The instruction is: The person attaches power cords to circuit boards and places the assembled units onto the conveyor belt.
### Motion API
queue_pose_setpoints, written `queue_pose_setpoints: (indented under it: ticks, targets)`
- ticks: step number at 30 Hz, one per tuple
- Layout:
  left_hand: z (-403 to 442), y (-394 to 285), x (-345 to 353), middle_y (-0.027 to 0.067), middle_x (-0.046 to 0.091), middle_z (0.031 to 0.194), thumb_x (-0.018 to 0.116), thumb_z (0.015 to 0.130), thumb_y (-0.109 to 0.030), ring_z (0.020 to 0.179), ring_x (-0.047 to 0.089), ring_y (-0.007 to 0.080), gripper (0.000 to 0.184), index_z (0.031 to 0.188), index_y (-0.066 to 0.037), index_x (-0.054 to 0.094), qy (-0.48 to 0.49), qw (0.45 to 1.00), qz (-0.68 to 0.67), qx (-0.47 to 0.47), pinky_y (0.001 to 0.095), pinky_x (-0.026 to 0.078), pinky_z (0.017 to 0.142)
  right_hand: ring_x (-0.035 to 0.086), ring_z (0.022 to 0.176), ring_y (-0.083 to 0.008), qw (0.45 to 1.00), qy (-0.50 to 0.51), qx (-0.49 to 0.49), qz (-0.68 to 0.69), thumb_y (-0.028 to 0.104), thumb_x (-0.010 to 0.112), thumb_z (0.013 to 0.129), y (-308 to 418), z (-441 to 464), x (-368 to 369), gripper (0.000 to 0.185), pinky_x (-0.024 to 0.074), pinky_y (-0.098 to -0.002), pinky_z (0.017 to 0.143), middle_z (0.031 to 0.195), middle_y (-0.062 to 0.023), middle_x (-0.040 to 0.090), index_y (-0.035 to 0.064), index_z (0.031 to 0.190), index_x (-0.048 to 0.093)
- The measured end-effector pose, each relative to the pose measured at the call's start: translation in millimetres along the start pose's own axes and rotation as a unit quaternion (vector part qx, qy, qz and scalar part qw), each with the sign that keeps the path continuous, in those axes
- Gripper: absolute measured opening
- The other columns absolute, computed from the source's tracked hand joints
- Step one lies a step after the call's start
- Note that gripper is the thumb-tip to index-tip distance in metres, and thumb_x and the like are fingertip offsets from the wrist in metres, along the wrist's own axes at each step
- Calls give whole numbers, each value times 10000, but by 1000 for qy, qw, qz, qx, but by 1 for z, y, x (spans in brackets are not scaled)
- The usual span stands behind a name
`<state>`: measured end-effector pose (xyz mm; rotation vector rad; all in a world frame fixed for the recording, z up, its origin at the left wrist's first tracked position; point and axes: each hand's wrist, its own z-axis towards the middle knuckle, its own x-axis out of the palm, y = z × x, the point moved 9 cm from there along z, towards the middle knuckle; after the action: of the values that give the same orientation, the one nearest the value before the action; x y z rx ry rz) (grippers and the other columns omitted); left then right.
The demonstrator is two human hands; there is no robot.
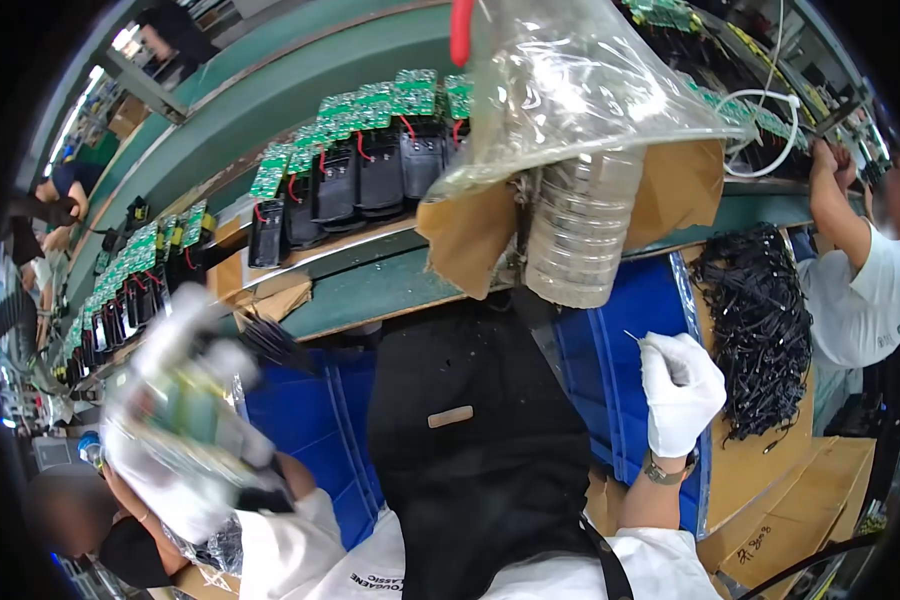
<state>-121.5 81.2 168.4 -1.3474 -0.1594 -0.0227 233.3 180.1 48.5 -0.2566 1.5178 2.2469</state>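
Observation:
My left hand [195, 400], in a white glove, is smeared by motion at the left. A blurred green and pale thing [185, 395] shows over it; its kind and whether it is held cannot be made out. To the right, my right hand [680, 385], also white-gloved, is curled closed over the blue bin side. From its fingertips sticks a thin pale pointed thing [630, 335]. Black housings [380, 180] with green circuit boards [355, 108] and red wires stand in a row on the bench ahead.
A clear plastic sheet [590, 80] and a ribbed plastic bottle [580, 230] hang over the bench's green edge [370, 292]. Black cables [755, 320] lie heaped on cardboard at right. Blue bins [620, 360] flank my black apron [480, 430]. Co-workers sit left and right.

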Motion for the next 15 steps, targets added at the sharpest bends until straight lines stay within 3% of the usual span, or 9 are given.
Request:
queue_pose_setpoints:
  ticks: [1, 2, 4, 6, 8, 10, 12, 14, 15]
  targets:
    - [4, -16, -11, 291, 501, 1281, 472, 895, -41, 1107, 603, 309, 484, 1326, 152, 366, -61, 997, 18, 45, 291, 586, 734, 419, 525, -41, 1000, 4, 12, 0, -111, 675, 720, -2, -1, 0, 131, 305, -201, 473, 606, 11, 515, -10, 801, 693]
    - [11, -36, -15, 276, 501, 1293, 462, 898, -32, 1126, 590, 296, 469, 1334, 121, 385, -114, 971, 159, 139, 284, 561, 794, 419, 525, -41, 1000, 7, 7, 6, -111, 675, 720, -1, -1, 0, 131, 305, -201, 473, 606, 11, 515, -10, 801, 693]
    - [23, -66, -29, 250, 492, 1330, 480, 901, -37, 1152, 570, 277, 436, 1327, 55, 464, -286, 858, 359, 228, 269, 499, 912, 420, 532, -38, 999, 16, 43, -25, -99, 667, 744, -10, -3, -1, 120, 309, -197, 476, 614, 7, 513, -19, 828, 696]
    - [57, -73, -40, 203, 598, 1227, 649, 846, -89, 1037, 623, 186, 433, 1232, 85, 558, -269, 835, 398, 268, 260, 502, 860, 422, 535, -36, 999, 23, 44, -11, -85, 666, 759, -13, -3, 0, 111, 310, -195, 476, 621, 5, 513, -26, 848, 698]
    - [97, -73, -66, 149, 639, 1184, 693, 826, -147, 1027, 625, 161, 447, 1233, 12, 595, -267, 778, 474, 313, 272, 476, 900, 420, 532, -36, 998, 13, 54, -5, -81, 670, 757, -15, -3, -1, 109, 309, -196, 474, 622, 9, 513, -27, 847, 699]
    - [139, -56, -101, 119, 657, 1162, 714, 815, -193, 1049, 615, 142, 464, 1236, -29, 606, -296, 752, 528, 261, 268, 448, 944, 423, 535, -34, 998, 9, 55, 1, -76, 672, 758, -14, -3, -2, 107, 312, -196, 474, 625, 13, 517, -27, 850, 700]
    - [183, -26, -147, 136, 649, 1171, 743, 777, -222, 1073, 620, 207, 454, 1179, -40, 636, -290, 772, 477, 303, 300, 450, 952, 427, 538, -31, 999, 9, 50, -18, -75, 668, 763, -18, -3, -3, 107, 316, -194, 476, 628, 11, 523, -26, 853, 699]
    - [215, -5, -177, 182, 625, 1172, 764, 736, -219, 1137, 573, 301, 431, 1097, -16, 645, -320, 654, 626, 278, 352, 424, 991, 427, 538, -31, 998, 5, 58, -13, -73, 666, 765, -19, -3, -5, 104, 317, -195, 477, 629, 10, 525, -26, 852, 699]
    - [227, 8, -184, 198, 610, 1163, 769, 724, -218, 1159, 540, 330, 431, 1079, -10, 640, -311, 626, 657, 282, 377, 407, 1005, 427, 538, -31, 998, 3, 68, -10, -72, 664, 767, -20, -4, -6, 102, 318, -196, 477, 629, 9, 528, -26, 851, 699]
